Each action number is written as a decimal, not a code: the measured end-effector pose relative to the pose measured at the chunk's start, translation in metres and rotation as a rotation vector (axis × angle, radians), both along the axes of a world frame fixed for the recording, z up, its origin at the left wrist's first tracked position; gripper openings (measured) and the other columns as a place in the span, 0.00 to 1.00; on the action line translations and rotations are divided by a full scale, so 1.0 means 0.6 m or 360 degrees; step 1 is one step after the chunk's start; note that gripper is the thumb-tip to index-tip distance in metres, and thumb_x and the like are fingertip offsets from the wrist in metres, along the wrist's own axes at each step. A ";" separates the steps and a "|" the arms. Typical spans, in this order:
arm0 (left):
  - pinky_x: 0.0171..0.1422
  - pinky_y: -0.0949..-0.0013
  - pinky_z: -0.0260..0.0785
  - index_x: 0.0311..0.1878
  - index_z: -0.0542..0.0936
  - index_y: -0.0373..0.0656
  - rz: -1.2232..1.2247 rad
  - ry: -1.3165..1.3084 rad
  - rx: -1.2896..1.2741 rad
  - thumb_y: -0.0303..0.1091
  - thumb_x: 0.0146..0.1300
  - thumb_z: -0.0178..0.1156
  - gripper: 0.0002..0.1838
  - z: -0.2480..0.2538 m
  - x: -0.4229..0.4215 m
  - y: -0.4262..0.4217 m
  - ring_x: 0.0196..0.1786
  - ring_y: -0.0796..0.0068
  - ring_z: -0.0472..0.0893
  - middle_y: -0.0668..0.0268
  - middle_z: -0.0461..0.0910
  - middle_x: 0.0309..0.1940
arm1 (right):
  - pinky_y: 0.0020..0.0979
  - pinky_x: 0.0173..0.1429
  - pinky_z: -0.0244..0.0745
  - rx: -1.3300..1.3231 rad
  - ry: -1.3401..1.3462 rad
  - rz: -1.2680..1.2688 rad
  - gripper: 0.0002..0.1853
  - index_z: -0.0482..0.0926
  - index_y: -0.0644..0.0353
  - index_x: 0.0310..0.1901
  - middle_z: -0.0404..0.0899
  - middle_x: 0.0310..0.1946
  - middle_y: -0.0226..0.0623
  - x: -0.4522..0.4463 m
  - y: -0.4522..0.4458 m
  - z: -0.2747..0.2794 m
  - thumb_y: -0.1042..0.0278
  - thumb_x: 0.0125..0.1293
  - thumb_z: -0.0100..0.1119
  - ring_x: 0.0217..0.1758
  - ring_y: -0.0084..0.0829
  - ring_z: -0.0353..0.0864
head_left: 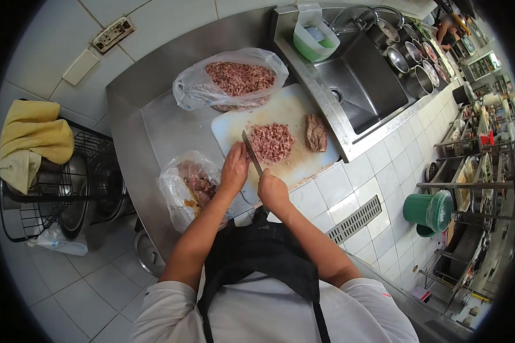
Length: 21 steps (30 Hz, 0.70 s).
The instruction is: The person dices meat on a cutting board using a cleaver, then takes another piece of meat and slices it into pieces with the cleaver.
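Observation:
My right hand [273,190] is wrapped round the handle of a kitchen knife [252,153], its blade angled up and left over the white cutting board [226,127]. My left hand [235,167] lies close along the blade's left side, fingers stretched out and together; its fingertips seem to touch the blade. Just right of the blade is a heap of diced meat [272,143]. Farther right on the board rests an uncut piece of meat [315,134]. Beside my left forearm, a clear plastic bag [171,182] holds larger meat pieces [197,182].
Behind the board sits a plastic bag [189,86] full of chopped meat [240,78]. To the right are a steel sink [363,80], a green-and-white container [316,41] and several metal pots [419,83]. A wire rack [46,200] with yellow cloths [34,134] stands at left.

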<state>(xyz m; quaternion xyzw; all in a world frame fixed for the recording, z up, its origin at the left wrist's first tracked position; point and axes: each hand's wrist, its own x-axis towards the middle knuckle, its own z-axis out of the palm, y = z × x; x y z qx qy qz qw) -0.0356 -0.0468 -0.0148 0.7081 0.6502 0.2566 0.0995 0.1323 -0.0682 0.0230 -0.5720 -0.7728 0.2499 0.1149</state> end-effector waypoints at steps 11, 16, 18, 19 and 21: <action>0.83 0.51 0.60 0.71 0.72 0.27 -0.0002 -0.0069 -0.0038 0.31 0.69 0.64 0.30 -0.003 -0.005 -0.002 0.78 0.44 0.68 0.44 0.70 0.74 | 0.58 0.40 0.82 -0.0048 0.0242 -0.0035 0.12 0.74 0.70 0.41 0.84 0.30 0.65 -0.049 0.093 -0.024 0.66 0.72 0.57 0.35 0.63 0.87; 0.83 0.52 0.60 0.72 0.71 0.28 -0.0090 -0.0082 -0.0088 0.32 0.65 0.69 0.35 0.025 -0.018 -0.007 0.79 0.46 0.67 0.47 0.70 0.74 | 0.60 0.44 0.81 -0.0074 0.0345 -0.0002 0.14 0.75 0.71 0.44 0.84 0.32 0.67 0.004 0.074 -0.032 0.64 0.72 0.58 0.36 0.64 0.87; 0.82 0.52 0.60 0.73 0.71 0.28 -0.0115 -0.0026 -0.0097 0.32 0.64 0.70 0.36 0.031 -0.018 -0.007 0.78 0.47 0.68 0.48 0.70 0.74 | 0.59 0.43 0.81 -0.0078 0.0335 0.0011 0.14 0.74 0.71 0.45 0.84 0.31 0.67 0.020 0.062 -0.035 0.64 0.72 0.58 0.36 0.64 0.87; 0.82 0.52 0.61 0.73 0.71 0.28 -0.0123 -0.0005 -0.0101 0.32 0.64 0.70 0.36 0.036 -0.019 -0.005 0.77 0.48 0.68 0.48 0.70 0.74 | 0.59 0.43 0.81 -0.0080 0.0332 0.0018 0.15 0.74 0.71 0.45 0.84 0.31 0.67 0.022 0.055 -0.036 0.64 0.73 0.58 0.35 0.65 0.86; 0.81 0.52 0.62 0.73 0.70 0.28 -0.0141 0.0036 -0.0098 0.32 0.64 0.70 0.36 0.037 -0.019 -0.002 0.76 0.48 0.69 0.49 0.71 0.73 | 0.59 0.42 0.81 -0.0074 0.0301 -0.0002 0.14 0.74 0.71 0.46 0.84 0.30 0.66 0.021 0.044 -0.032 0.64 0.73 0.58 0.34 0.64 0.87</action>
